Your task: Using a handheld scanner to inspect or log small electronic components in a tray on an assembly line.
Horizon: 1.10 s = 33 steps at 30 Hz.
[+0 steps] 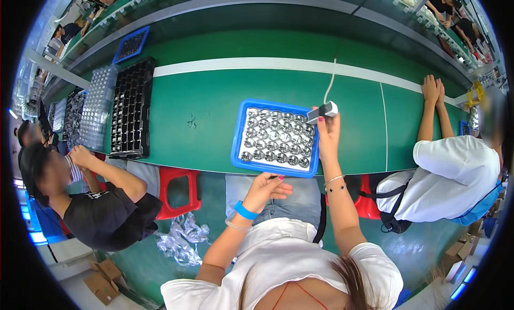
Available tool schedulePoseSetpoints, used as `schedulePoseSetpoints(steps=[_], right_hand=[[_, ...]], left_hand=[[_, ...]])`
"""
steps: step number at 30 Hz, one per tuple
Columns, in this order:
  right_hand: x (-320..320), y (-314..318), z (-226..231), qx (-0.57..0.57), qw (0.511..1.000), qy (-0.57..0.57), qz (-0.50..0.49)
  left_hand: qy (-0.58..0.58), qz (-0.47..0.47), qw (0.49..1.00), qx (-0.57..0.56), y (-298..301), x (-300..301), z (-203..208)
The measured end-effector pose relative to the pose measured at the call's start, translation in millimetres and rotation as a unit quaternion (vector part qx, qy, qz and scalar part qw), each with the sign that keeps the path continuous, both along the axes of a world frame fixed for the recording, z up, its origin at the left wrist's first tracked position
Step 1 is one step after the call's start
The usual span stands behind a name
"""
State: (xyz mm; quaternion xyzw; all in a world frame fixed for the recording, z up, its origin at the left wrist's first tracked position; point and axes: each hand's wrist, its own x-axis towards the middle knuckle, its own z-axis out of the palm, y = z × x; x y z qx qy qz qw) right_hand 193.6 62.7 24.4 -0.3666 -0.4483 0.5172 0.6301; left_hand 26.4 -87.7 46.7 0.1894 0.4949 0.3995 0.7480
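Observation:
A blue tray lies on the green table in front of me. On its white bottom stand rows of shiny, round, silver-coloured parts. My right hand is closed around a small white-and-grey box-shaped device with a white cable running up from it. The device hangs over the tray's far right corner. Below the tray's near edge is my left hand, its fingers loosely stretched out and nothing seen in them. Whether the left fingertips touch the tray rim I cannot tell.
At the left of the green table stand a black compartment tray, clear plastic trays and a small blue tray. One person sits at my left, another at my right. Crumpled clear plastic lies on the floor.

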Motion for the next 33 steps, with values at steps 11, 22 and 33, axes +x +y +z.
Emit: schedulePoseSetpoints(steps=[11,22,33], right_hand=[[22,1,4,0.006,0.999,-0.029,0.037],[43,-2,18,0.037,0.971,-0.225,0.069],[33,2,13,0.043,0.978,-0.193,0.066]], left_hand=[[0.418,-0.119,0.821,0.37,75,-17,50],[0.592,-0.174,0.538,0.574,166,7,22],[0.551,-0.12,0.559,0.609,166,7,34]])
